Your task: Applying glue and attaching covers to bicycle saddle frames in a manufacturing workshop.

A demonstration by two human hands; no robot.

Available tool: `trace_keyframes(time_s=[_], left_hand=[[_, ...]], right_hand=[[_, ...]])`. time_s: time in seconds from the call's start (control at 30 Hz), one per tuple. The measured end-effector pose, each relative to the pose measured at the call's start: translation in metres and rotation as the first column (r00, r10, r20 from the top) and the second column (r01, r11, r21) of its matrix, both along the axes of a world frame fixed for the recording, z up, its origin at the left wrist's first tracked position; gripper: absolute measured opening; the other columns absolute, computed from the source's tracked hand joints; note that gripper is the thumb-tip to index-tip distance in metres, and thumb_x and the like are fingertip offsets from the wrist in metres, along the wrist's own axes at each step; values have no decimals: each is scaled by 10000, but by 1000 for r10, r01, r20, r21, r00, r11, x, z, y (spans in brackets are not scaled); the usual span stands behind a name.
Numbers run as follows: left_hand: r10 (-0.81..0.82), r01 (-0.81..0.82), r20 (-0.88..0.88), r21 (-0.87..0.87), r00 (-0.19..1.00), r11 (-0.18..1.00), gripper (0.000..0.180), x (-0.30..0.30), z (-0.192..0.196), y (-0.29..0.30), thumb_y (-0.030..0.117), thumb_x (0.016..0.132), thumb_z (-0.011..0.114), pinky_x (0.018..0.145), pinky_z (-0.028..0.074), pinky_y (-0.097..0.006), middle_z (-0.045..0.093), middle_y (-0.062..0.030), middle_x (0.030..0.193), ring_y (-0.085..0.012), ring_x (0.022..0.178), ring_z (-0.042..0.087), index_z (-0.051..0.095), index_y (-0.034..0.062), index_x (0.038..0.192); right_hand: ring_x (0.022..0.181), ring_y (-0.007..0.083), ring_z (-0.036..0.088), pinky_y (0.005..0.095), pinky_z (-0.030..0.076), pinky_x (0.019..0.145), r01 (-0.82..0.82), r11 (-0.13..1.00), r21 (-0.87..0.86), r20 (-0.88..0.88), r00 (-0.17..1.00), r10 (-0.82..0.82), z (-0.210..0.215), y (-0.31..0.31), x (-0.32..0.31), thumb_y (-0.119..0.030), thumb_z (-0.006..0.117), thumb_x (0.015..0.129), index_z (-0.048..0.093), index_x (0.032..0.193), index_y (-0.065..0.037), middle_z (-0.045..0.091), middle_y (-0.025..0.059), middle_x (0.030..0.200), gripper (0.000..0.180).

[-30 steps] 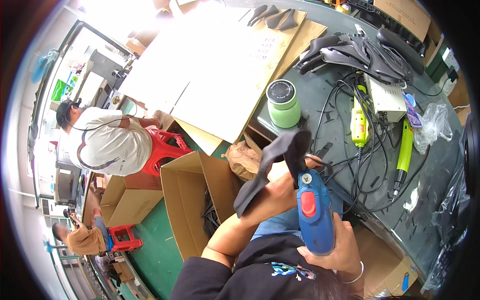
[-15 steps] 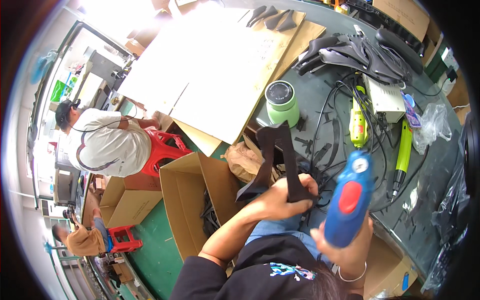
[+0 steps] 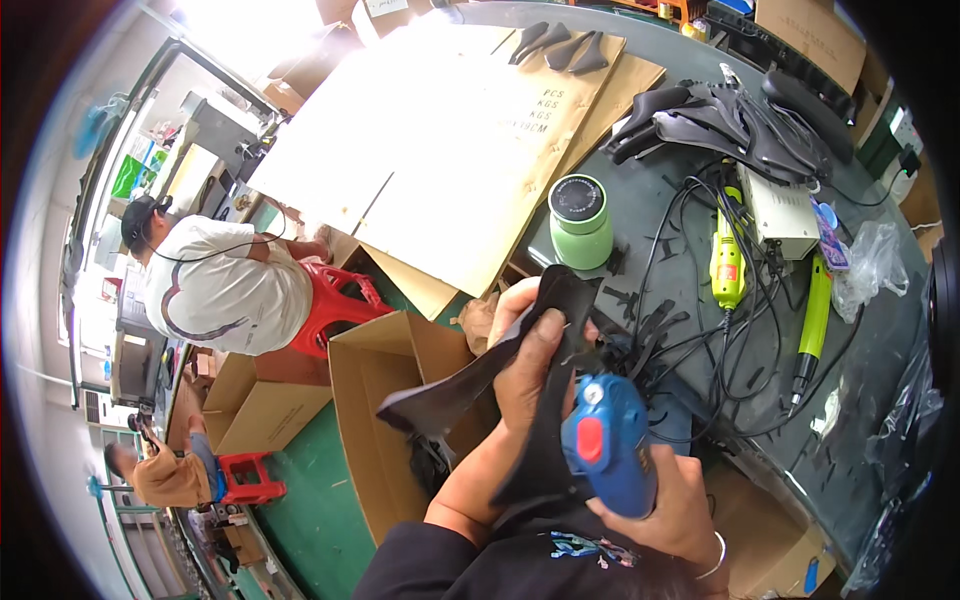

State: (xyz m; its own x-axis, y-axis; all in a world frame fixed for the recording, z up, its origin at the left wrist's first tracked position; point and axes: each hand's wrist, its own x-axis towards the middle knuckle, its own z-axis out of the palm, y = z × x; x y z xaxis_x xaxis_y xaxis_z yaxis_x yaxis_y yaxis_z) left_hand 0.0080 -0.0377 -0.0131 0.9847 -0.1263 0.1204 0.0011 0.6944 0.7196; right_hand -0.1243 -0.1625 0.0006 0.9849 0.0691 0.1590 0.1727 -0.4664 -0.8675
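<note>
My left hand (image 3: 530, 370) grips a dark, forked part (image 3: 440, 398), matte and flexible-looking, near its narrow joined end. One arm of the part sticks out to the left, and the other hangs down toward my shirt. In my right hand (image 3: 680, 505) is a blue handheld power tool (image 3: 615, 450) with a red button on its body. The tool's head is right beside the part's hanging arm; whether they touch, I cannot tell. A light green jar (image 3: 582, 235) with a dark lid stands on the table just beyond my left hand.
Dark trimmed scraps and cables lie across the grey table (image 3: 760, 415). Two lime-green corded tools (image 3: 728, 265) rest by a white box (image 3: 785, 222). Black saddle-shaped parts (image 3: 725, 125) are piled behind. An open carton (image 3: 370, 400) stands at left; two people sit beyond.
The part has been tilted, and my left hand has shifted its hold up toward the joined end. My right hand has brought the blue tool left and down, close against it.
</note>
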Motion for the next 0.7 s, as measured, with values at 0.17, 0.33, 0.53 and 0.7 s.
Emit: trace_keyframes(time_s=[0.17,0.33,0.53,0.7], left_hand=[[-191,182,146,72,971,981,372,5,-1,19,131,850,589,603,529,-288,576,-181,1024,-203,764,610,440,-4,1163],[-233,224,187,69,954,972,400,5,-2,21,100,825,618,678,545,-312,574,-201,1081,-234,842,623,464,-17,1175],[-237,174,272,238,933,956,335,6,-3,27,2,796,586,720,541,-316,583,-184,1073,-241,858,625,529,-25,1125],[-230,118,284,361,931,925,325,7,-1,28,-49,741,588,820,483,-314,606,-160,1032,-225,933,601,587,-30,1066]], right_hand=[[545,278,610,328,470,512,127,986,-104,-33,991,-131,-4,-9,0,-191,785,630,466,938,15,591,122,647,489],[540,272,606,325,470,514,120,985,-126,-25,992,-124,-3,-11,-1,-167,780,623,471,929,9,588,112,628,469],[536,278,601,328,471,518,94,985,-142,17,996,-92,-1,-13,0,-137,776,583,473,917,3,594,108,638,472],[534,283,599,327,473,522,99,987,-123,-18,995,-102,-2,-13,-2,-120,764,570,473,906,-2,592,106,634,460]])
